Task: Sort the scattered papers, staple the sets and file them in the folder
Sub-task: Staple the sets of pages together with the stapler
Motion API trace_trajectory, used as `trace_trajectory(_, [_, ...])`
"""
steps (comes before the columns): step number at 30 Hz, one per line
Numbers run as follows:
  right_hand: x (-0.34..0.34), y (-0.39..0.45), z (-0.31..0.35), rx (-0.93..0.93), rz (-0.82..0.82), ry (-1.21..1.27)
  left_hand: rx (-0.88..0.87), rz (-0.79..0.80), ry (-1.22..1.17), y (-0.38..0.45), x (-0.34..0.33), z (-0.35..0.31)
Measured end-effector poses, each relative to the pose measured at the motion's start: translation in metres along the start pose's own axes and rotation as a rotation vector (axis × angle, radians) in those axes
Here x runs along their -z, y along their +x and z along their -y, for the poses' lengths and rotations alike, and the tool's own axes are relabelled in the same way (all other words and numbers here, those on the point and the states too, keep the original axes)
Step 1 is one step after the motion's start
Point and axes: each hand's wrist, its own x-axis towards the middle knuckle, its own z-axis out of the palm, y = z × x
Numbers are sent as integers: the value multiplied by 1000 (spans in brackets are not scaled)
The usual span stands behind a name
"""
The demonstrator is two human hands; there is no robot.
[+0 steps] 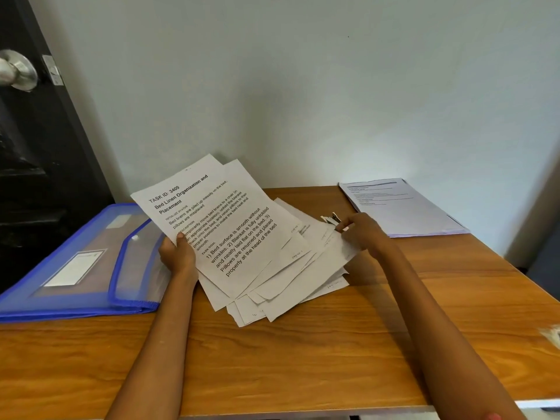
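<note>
Left hand (177,256) grips fanned messy white printed sheets (242,237), top one tilted up; right hand (360,231) pinches far-right sheet corner.

- Wooden tabletop (303,359), set against the wall.
- Blue folder (75,268), flat at the left edge.
- Fanned loose papers (297,277), at centre, just beside the folder.
- Neat stack of printed sheets (406,207), at the far right corner, apart from the loose papers.

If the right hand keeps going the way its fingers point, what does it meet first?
The right hand, pointing left and away, would likely meet the small dark object just beyond its fingertips, then the fanned papers; depth is uncertain.
</note>
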Motion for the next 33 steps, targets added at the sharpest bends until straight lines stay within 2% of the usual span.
trace_trajectory(5, [-5, -5, 1, -137, 185, 54, -16, 8, 8, -1, 0, 0])
trace_trajectory(7, [-7, -4, -1, -193, 214, 152, -21, 10, 11, -2, 0, 0])
trace_trajectory(9, [-10, -4, -4, -210, 158, 269, -20, 20, 7, -2, 0, 0])
trace_trajectory(10, [-9, -2, -5, -140, 63, 277, -18, 27, 0, -2, 0, -1])
trace_trajectory(12, [-4, 2, -6, 140, -207, 155, -15, 38, -12, -2, 0, -1])
trace_trajectory(14, [4, 3, -3, 362, -332, 57, -11, 45, -24, -2, -1, -1])
trace_trajectory(16, [5, 6, -2, 412, -253, -13, -7, 41, -26, -1, 0, -1])
trace_trajectory(18, [-1, 8, -7, 317, -92, -162, -3, 40, -17, -1, -1, -1])
trace_trajectory(19, [-5, 10, -10, 289, -86, -213, -3, 42, -13, 0, 0, -1])
trace_trajectory(22, [-2, 10, -12, 340, -385, -198, -3, 51, -9, -1, -1, 0])
trace_trajectory(26, [14, -2, -6, 471, -875, 65, 7, 62, -26, -2, -1, -1])
trace_trajectory(28, [21, -3, -6, 471, -1040, 193, 13, 84, -57, -3, -2, -3])
trace_trajectory(30, [25, 0, -7, 421, -1089, 352, 26, 108, -114, -2, -2, -4])
trace_trajectory(33, [16, 8, -11, 285, -996, 551, 56, 154, -189, -3, -2, -6])
